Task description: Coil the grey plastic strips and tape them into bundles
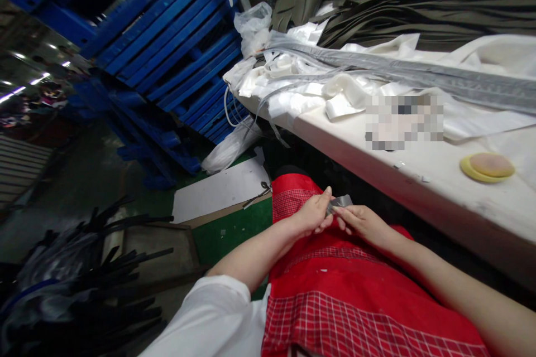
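Note:
Over my lap, which a red apron covers, both hands pinch a short piece of grey reflective strip. My left hand grips its near end with thumb and curled fingers. My right hand holds the other end from below, fingers closed on it. The two hands touch each other at the strip.
A white table stands to the right, carrying long grey reflective strips, white fabric and a yellow round disc. Dark olive straps are piled behind. Blue pallets lean at left. Scissors lie on the floor; black strips are heaped at lower left.

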Available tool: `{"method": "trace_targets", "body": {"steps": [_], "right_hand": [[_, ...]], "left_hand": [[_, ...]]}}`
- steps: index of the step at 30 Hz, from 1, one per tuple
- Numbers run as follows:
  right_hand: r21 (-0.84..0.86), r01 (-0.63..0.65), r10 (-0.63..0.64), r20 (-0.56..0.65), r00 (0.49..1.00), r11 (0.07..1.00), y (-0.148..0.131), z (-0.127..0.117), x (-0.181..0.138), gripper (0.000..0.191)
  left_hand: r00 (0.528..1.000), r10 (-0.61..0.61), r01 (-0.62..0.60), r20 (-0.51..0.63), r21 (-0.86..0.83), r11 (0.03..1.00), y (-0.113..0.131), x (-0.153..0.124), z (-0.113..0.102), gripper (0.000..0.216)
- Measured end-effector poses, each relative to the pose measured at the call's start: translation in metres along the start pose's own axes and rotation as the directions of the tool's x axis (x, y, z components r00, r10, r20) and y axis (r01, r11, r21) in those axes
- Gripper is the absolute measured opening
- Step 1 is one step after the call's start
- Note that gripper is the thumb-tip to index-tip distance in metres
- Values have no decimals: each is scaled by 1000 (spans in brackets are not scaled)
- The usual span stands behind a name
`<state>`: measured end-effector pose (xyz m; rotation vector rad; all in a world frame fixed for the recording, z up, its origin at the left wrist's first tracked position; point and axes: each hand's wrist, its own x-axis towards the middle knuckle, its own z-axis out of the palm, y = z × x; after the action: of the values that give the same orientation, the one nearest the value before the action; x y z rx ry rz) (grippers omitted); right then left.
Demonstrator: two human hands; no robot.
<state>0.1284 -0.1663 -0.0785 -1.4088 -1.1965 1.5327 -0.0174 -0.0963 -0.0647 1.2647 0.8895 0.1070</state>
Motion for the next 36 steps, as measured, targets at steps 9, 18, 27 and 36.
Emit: {"method": "trace_targets", "body": {"steps": [9,18,27,36], "right_hand": [[134,-36,45,-60,997,990,-5,-15,4,60],[381,-118,168,-98,981,917,-4,-9,-8,48],[291,-75,105,-86,991,954,-27,-3,-26,55],[182,-68,75,-30,997,981,-23,4,-35,53]], "left_hand": [[997,-17,16,73,15,1000,7,-8,-4,72],[974,15,12,225,-120,993,15,-41,2,44],[957,-32,87,287,-184,979,45,-71,-3,33],[956,-48,108,289,-194,975,42,-65,6,29]]}}
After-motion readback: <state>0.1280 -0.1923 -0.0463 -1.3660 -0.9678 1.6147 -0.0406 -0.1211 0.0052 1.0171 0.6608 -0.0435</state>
